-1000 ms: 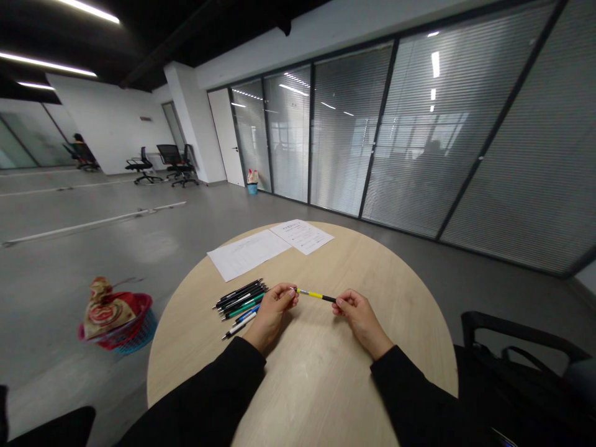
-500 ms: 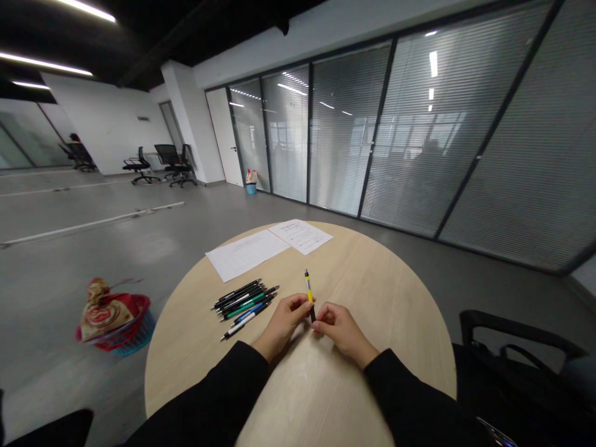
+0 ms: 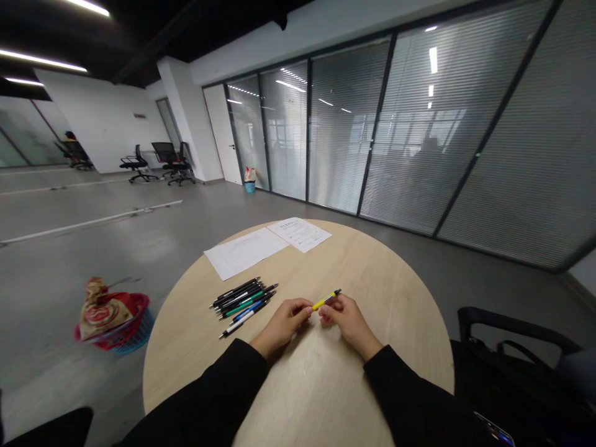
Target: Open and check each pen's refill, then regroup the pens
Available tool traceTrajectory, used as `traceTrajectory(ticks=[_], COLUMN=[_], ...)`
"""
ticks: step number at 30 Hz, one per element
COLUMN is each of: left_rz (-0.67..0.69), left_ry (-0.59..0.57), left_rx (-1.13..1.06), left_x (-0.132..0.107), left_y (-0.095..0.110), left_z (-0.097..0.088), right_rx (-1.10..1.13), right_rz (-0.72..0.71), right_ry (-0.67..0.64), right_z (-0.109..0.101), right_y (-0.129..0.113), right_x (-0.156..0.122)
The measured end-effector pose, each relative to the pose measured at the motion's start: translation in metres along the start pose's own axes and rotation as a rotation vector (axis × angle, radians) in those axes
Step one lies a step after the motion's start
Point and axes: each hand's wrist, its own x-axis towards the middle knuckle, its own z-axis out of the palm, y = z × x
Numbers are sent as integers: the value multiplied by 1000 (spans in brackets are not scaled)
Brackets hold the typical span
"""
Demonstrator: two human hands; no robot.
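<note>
A yellow pen with a black end is held slanted above the table, its black end up and to the right. My left hand pinches its lower left end between thumb and fingers, covering that tip. My right hand is closed at the pen's other half, fingertips against it. To the left of my hands lies a loose pile of pens, mostly black, with green, blue and white ones among them.
Two printed paper sheets lie at the far side of the round wooden table. A red and blue basket with a paper bag stands on the floor at left. A black chair is at right.
The yellow pen has turned from nearly upright to slanting right, its black upper end swinging toward my right hand. My right hand has shifted slightly up and right. The pile is unchanged.
</note>
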Motion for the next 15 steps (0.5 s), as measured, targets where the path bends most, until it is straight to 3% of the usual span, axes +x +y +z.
traceTrajectory(ticks=[8, 15], left_rz=[23, -18], left_ry=[15, 101], left_rx=[92, 15], left_x=[-2, 2], left_y=[9, -1], left_z=[-4, -7], right_rx=[93, 96], right_rz=[-39, -45], right_ry=[72, 99], right_z=[-10, -22], right_y=[-9, -6], right_x=[5, 9])
